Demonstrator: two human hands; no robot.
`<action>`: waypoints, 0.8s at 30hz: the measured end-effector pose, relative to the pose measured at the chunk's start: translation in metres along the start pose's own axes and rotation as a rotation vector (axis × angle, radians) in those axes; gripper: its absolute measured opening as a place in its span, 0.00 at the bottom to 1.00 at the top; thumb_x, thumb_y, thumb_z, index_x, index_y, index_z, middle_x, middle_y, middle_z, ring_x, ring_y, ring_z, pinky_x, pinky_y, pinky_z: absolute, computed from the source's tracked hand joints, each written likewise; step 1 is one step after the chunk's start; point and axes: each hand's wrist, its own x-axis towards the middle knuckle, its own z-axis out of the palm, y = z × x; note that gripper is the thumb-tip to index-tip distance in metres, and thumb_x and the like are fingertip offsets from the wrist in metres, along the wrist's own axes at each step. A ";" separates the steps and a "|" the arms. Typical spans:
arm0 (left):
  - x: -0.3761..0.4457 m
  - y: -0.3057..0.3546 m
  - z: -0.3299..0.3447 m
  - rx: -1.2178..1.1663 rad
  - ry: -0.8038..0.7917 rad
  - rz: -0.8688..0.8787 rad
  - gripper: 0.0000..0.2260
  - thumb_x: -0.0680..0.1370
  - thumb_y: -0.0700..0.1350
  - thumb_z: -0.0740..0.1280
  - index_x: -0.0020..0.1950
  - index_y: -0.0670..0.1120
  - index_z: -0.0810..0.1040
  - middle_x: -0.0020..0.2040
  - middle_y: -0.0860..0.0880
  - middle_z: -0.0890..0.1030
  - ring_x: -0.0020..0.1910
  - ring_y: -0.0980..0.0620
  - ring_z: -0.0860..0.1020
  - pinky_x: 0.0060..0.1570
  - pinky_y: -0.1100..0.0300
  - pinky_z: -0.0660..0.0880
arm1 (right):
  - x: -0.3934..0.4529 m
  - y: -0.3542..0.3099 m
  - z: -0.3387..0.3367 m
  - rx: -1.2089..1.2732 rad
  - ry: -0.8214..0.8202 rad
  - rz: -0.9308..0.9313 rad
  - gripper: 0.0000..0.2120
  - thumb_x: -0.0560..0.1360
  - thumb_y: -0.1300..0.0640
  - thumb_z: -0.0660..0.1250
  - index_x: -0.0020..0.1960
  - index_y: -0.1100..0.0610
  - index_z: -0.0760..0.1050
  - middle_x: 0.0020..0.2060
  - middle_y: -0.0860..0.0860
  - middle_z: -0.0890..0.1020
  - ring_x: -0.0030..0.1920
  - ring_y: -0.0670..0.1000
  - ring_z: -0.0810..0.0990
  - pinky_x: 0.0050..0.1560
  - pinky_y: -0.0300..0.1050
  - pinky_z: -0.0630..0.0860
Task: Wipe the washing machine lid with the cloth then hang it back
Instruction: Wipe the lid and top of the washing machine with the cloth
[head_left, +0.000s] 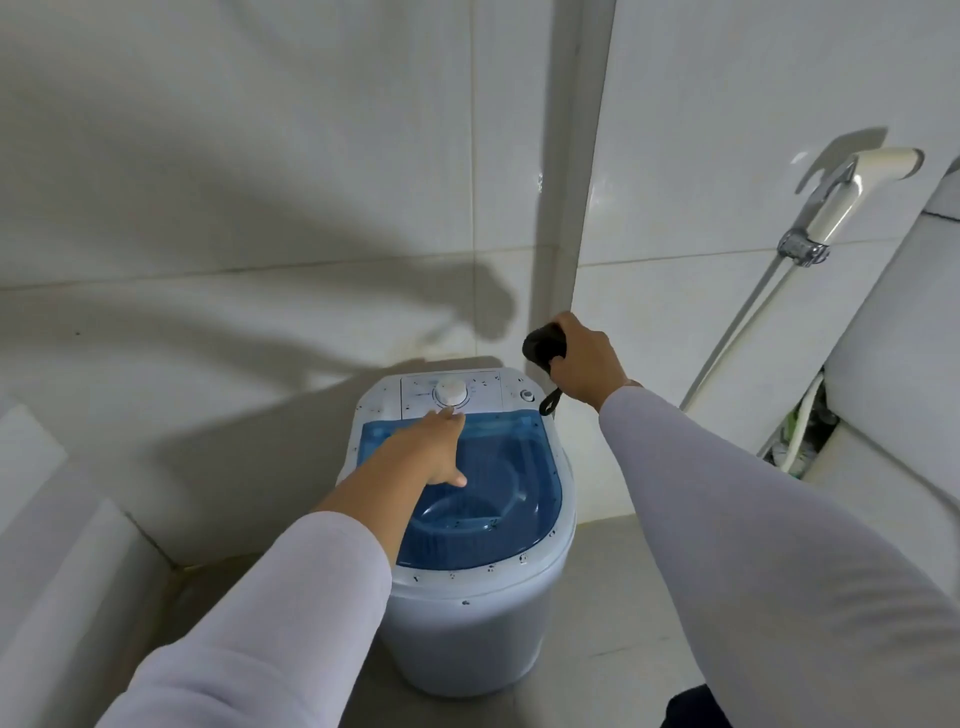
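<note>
Two hands reach out in pale long sleeves over a small white, round-bodied washing machine (467, 618) that stands on the grey tiled floor (613, 597) in a corner of white wall tiles. Nearest, the translucent blue plastic lid (498, 493) lies shut over the tub, its moulded recess showing through; small dark specks dot the white rim around it and the control panel behind, so the wipe looks not yet begun. The left hand (434, 449) lies open, fingers stretched flat over the far left part of the lid, fingertips close to the round white dial (451, 392). I judge it is steadying the light machine, and it would do well to press on the rim or panel, not the lid, so that the whole blue surface is free. Further off and to the right, the right hand (584, 364) is closed in a fist around a bunched dark cloth (543, 345), held in the air above the machine's far right corner, a dark loop (550, 402) dangling below the fist. To wipe well, the cloth should be opened into a flat pad and drawn across the lid in overlapping strokes from the dial side toward the near edge, then round the speckled rim. Keep the loop clear for hanging afterwards. Beyond, a white hand sprayer (852, 197) sits in its wall bracket; where the cloth hangs is not in view.
</note>
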 end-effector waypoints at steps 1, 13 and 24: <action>0.003 -0.002 0.001 0.007 -0.007 0.001 0.43 0.74 0.50 0.70 0.79 0.44 0.46 0.80 0.47 0.49 0.77 0.45 0.56 0.73 0.46 0.62 | 0.006 0.001 0.006 -0.014 -0.013 -0.017 0.22 0.72 0.67 0.58 0.65 0.56 0.67 0.55 0.62 0.78 0.48 0.59 0.75 0.48 0.49 0.76; 0.018 -0.004 0.003 0.079 -0.025 0.003 0.45 0.73 0.52 0.71 0.79 0.43 0.46 0.80 0.48 0.48 0.78 0.47 0.53 0.73 0.45 0.62 | 0.050 0.011 0.059 -0.155 -0.117 -0.038 0.21 0.72 0.69 0.60 0.64 0.57 0.71 0.59 0.59 0.78 0.58 0.61 0.77 0.51 0.47 0.72; 0.014 -0.001 0.002 0.070 -0.013 0.010 0.44 0.73 0.51 0.71 0.79 0.42 0.48 0.79 0.46 0.53 0.77 0.45 0.57 0.74 0.49 0.61 | 0.042 0.011 0.058 -0.290 -0.223 -0.182 0.20 0.73 0.67 0.60 0.61 0.53 0.76 0.59 0.54 0.80 0.59 0.58 0.77 0.56 0.48 0.74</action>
